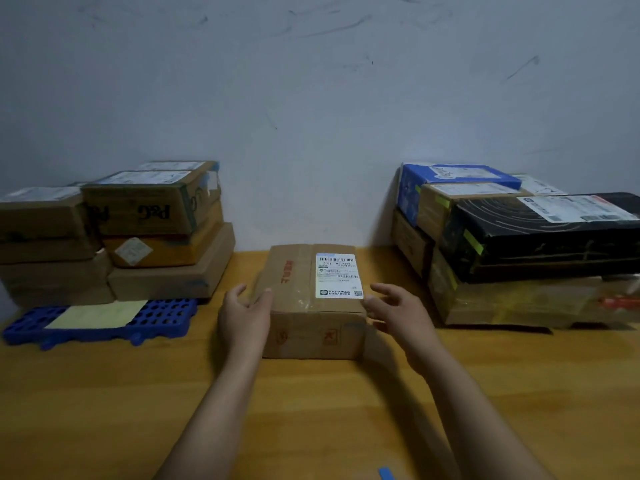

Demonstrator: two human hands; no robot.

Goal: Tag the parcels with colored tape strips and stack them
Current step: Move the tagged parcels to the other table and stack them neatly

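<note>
Wooden table (104,410) against a scuffed pale wall (311,98). A brown parcel (304,306) sits mid-table. The left hand (244,315) and right hand (398,311) flank it, fingers loose, gripping nothing. Left of the parcel are a box stack (138,220) and a blue tray (162,318); right of it, another stack (519,244).

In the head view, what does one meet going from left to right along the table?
First the left stack → left hand → middle parcel → right hand → right stack.

Yellow sheet (97,315) on blue grid tray (162,320)
</note>
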